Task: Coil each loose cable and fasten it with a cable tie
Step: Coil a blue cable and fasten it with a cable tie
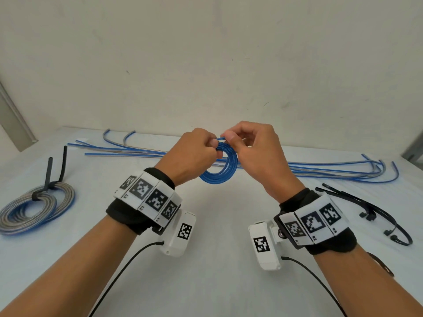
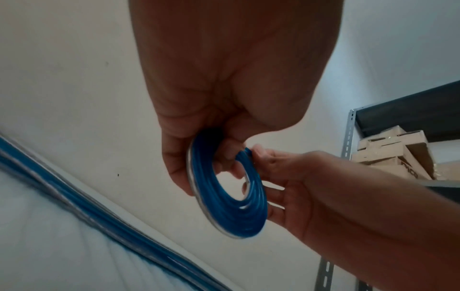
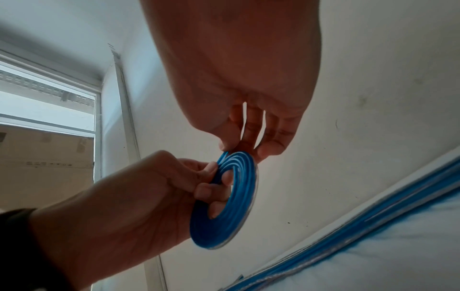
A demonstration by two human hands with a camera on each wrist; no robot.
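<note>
The blue cable coil (image 1: 220, 165) hangs above the surface (image 1: 217, 225), held upright between both hands. The left hand (image 1: 194, 154) grips its upper left side, fingers curled through the centre hole. The right hand (image 1: 254, 147) pinches the top of the coil with thumb and forefinger, the other fingers loosely bent. Beyond the hands, loose blue cables (image 1: 320, 171) lie stretched across the surface. Out past the left hand rest two finished coils (image 1: 36, 208), each bound by a black tie. Out past the right hand lie spare black cable ties (image 1: 375, 211).
</note>
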